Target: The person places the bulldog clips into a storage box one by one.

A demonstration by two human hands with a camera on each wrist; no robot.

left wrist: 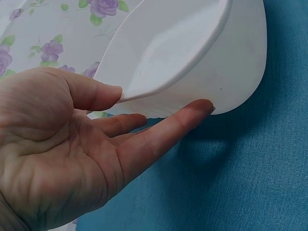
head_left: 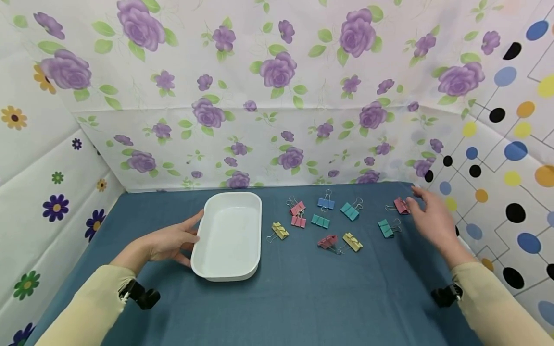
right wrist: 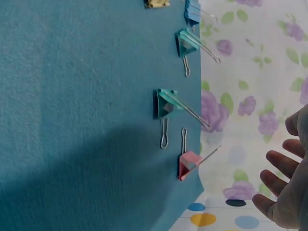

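White tray [head_left: 226,235]: from my head, I see it on the left half of the blue worktop [head_left: 281,307], with its far end near the back edge.
Left hand [head_left: 170,242]: it holds the tray by its left side.
Right hand [head_left: 433,221]: it is near the back right corner, right by a pink clip [head_left: 401,206], with my thumb and pointing finger apart.
Nearest green clip [head_left: 385,228]: it lies just in front of that pink one, a little to the left.
Middle clips: between the tray and that corner lie two pink clips [head_left: 298,221] close together, a blue clip [head_left: 326,203] near the back edge, two green clips [head_left: 321,221], two yellow clips [head_left: 280,230] and a red clip [head_left: 327,241].
Flowery cloth [head_left: 277,144]: it hangs behind the back edge.
Left wrist view: my thumb is on the tray's rim and my other fingers are under it, against the outside wall.
Right wrist view: my fingers are spread wide and hold nothing; a gap shows between them and the pink clip.
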